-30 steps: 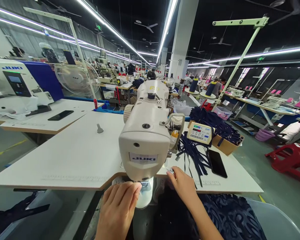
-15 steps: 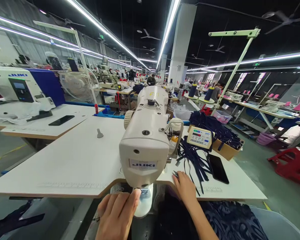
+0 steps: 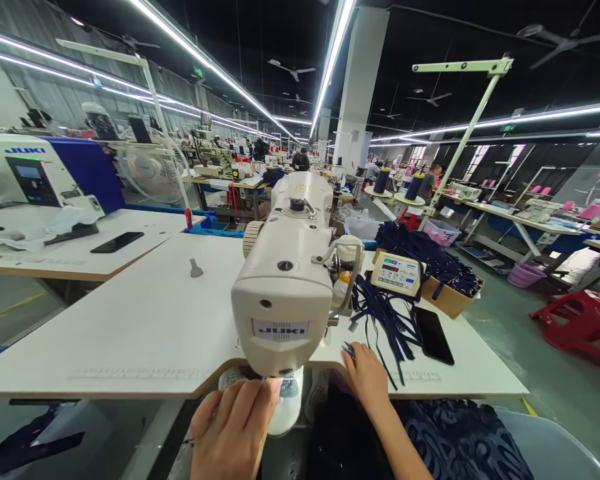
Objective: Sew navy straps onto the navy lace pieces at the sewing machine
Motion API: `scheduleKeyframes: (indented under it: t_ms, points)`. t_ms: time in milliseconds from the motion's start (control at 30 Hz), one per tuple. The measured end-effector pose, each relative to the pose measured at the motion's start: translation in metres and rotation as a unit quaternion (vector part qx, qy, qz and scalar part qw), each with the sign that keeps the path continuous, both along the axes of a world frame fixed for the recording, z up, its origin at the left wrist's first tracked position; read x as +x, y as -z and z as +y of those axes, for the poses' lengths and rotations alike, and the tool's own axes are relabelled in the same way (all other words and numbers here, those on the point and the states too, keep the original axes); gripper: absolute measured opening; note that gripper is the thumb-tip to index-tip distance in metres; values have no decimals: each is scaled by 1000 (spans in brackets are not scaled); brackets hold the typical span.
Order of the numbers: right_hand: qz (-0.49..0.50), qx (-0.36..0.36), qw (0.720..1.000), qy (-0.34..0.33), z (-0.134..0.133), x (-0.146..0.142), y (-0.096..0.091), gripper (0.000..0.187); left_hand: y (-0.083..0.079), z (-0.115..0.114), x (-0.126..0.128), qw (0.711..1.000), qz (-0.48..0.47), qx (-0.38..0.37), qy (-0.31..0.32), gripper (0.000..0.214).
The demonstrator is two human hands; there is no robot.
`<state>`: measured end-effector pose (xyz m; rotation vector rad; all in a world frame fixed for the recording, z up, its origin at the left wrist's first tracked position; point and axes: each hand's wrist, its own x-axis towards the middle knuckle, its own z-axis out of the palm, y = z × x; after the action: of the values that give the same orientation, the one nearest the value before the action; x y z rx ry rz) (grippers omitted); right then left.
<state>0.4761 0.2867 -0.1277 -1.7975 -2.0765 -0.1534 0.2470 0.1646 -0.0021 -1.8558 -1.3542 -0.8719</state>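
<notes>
A white JUKI sewing machine (image 3: 281, 293) stands in the middle with its end towards me. My left hand (image 3: 234, 423) is just below the machine head, fingers curled together by the narrow bed (image 3: 286, 410). Whatever its fingertips pinch is hidden. At the table's front edge, my right hand (image 3: 367, 377) is closed around small thread snips (image 3: 349, 349), whose pointed blades poke out past the fingers. Just to the right of that hand lie dark navy fabric strips (image 3: 390, 320) in a loose bunch.
A black phone (image 3: 434, 337) lies right of the strips. Behind are a control panel (image 3: 396, 274) and a cardboard box (image 3: 453, 301) heaped with navy strips. A metal piece (image 3: 195, 268) sits on the left tabletop (image 3: 145, 327). Dark patterned fabric (image 3: 465, 433) hangs low at right.
The whole view has shifted slightly, so things appear a little further left. Both hands keep nearly the same pose, and the snips stay in my right hand.
</notes>
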Motion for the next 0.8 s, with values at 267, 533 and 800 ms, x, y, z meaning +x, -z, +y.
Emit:
scheduleKeyframes:
  t_ms: [267,533,800]
  points:
    - [2,20,1000,-3,1,1,5,16,-6,0,1,1000,-2,10,12,9]
    - [11,39,999,-15,2,2,9,18,-8,1,4,1000,12,20,3,9]
    - [37,53,998,-16,1,0,9,14,-7,2,6,1000,-14,7,0,10]
